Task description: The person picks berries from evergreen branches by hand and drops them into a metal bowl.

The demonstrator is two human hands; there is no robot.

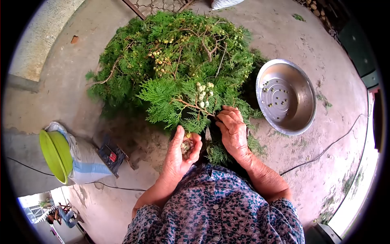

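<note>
My right hand grips the stem of a green cypress-like sprig in front of my lap. Pale green cones cluster near the middle of that sprig. Just left of it, my left hand is cupped with its fingers curled around several small cones; the thumb points up, with a yellowish bit near the fingertips. Behind both hands rises a large pile of similar branches, dotted with yellow-green cones. A metal basin stands to the right, with several small green cones scattered on its bottom.
At left, a lime-green basin rests against a whitish sack, beside a dark object with a red label. A black cable runs over the concrete floor at right. Stacked firewood lies at the upper right.
</note>
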